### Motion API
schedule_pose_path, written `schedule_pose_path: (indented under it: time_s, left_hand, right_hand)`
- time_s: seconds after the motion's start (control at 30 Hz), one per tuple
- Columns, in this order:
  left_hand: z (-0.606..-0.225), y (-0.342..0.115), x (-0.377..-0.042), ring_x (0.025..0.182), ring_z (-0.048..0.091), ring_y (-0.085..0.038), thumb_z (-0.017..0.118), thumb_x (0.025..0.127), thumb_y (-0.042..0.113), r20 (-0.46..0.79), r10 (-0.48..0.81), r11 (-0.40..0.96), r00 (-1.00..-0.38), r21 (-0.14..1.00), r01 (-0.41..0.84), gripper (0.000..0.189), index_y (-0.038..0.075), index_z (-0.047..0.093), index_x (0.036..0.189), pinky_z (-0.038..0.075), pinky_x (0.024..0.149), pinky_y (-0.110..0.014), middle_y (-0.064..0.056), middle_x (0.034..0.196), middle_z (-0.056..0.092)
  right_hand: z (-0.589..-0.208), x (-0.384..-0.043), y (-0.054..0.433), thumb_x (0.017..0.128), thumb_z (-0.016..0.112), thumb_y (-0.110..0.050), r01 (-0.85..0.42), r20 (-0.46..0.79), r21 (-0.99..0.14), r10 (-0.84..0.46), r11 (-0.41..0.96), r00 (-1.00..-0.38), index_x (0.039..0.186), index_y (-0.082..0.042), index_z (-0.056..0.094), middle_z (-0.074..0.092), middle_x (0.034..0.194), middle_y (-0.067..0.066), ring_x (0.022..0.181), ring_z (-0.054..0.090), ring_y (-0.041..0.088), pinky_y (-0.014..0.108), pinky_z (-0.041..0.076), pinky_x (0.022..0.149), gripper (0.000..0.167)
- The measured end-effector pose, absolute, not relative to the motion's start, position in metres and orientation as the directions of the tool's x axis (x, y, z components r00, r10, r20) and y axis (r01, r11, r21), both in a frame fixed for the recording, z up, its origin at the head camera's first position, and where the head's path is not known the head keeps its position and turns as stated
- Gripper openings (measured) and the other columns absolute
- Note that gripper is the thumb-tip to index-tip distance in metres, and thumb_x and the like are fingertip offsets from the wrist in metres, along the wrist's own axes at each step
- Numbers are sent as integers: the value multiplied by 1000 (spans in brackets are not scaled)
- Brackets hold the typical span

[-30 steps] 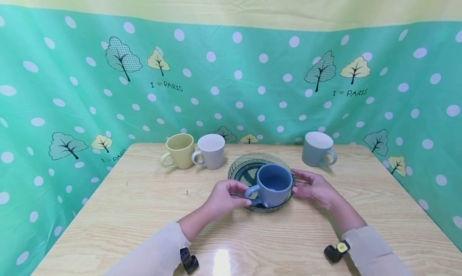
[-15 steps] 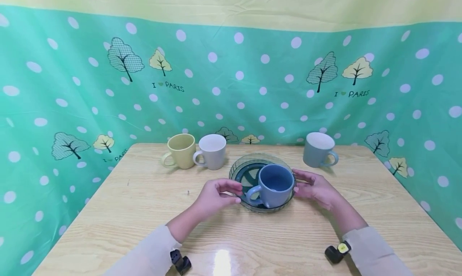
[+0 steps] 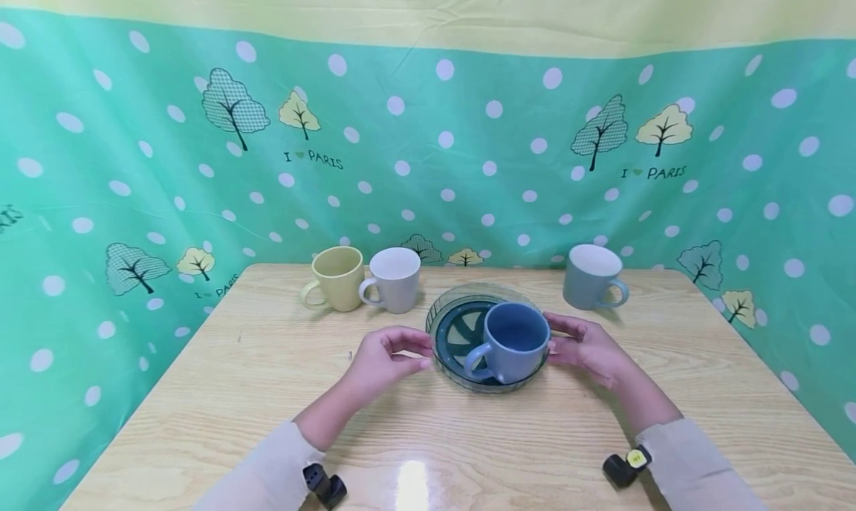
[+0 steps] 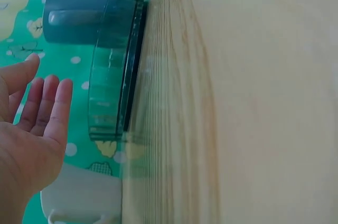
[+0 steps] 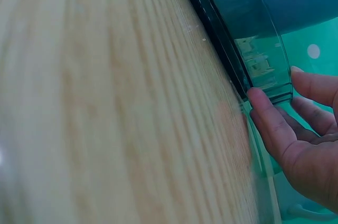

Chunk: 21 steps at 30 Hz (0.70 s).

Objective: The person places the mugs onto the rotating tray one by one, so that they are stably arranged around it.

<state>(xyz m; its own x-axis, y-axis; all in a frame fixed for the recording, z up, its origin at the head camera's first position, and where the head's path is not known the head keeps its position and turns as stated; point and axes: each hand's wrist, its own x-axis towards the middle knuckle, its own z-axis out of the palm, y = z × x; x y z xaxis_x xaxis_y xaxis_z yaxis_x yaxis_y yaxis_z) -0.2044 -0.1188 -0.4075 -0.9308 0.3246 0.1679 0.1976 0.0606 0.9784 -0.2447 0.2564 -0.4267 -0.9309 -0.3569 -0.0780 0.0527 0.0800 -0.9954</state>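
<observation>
A blue mug (image 3: pixel 516 356) stands toward the right side of a clear green glass dish (image 3: pixel 441 303), its handle pointing to the front left. My left hand (image 3: pixel 380 364) is off the mug, fingers loosely extended just left of the dish; the left wrist view shows a gap between that hand (image 4: pixel 39 129) and the glass wall (image 4: pixel 108 92). At the dish's right side is my right hand (image 3: pixel 590 353). In the right wrist view its relaxed fingertips (image 5: pixel 259 97) touch the outside of the glass low down, and the thumb or a finger lies near the rim.
Behind the dish to the left stand a yellow mug (image 3: pixel 339 281) and a white mug (image 3: pixel 394 282), side by side. A grey-blue mug (image 3: pixel 588 279) stands at the back right. A green dotted curtain (image 3: pixel 428 125) hangs behind the wooden table (image 3: pixel 428 444).
My left hand has let go of the blue mug's handle and drawn back left. The mug has shifted slightly right in the dish. My right hand has stayed by the dish.
</observation>
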Motion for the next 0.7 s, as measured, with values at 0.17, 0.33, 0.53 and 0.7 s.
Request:
schedule_pose_path:
  time_s: [0.17,0.33,0.53,0.7]
  left_hand:
    - [-406,-125,-204,100,67,-28,75,81,-4,158,284,72,-946,980,185,31,-6,66,111,59,85,-31,-26,111,66]
    - [-406,-132,-204,100,67,-28,74,81,-6,170,258,65,-951,979,192,33,-7,65,113,59,85,-31,-28,114,65]
    - [-409,-142,-206,95,69,-22,73,79,-11,203,230,35,-952,976,217,34,-10,64,112,60,84,-33,-31,113,63]
    - [-409,-150,-206,94,69,-20,75,77,-11,219,179,38,-959,973,229,35,-9,65,111,60,84,-34,-32,111,63]
  right_hand:
    - [-429,-247,257,92,63,0,60,-83,-995,-356,76,-931,149,9,24,26,151,32,104,64,17,41,56,92,70]
    - [-430,-247,257,93,62,1,62,-83,-995,-359,72,-930,149,9,23,24,152,32,107,63,18,42,56,92,69]
    - [-432,-248,257,94,60,0,60,-83,-995,-357,74,-930,149,9,23,25,151,32,107,63,17,42,56,92,67]
    - [-433,-249,256,95,58,0,63,-86,-995,-352,75,-932,150,8,23,25,152,32,109,62,18,44,56,92,65]
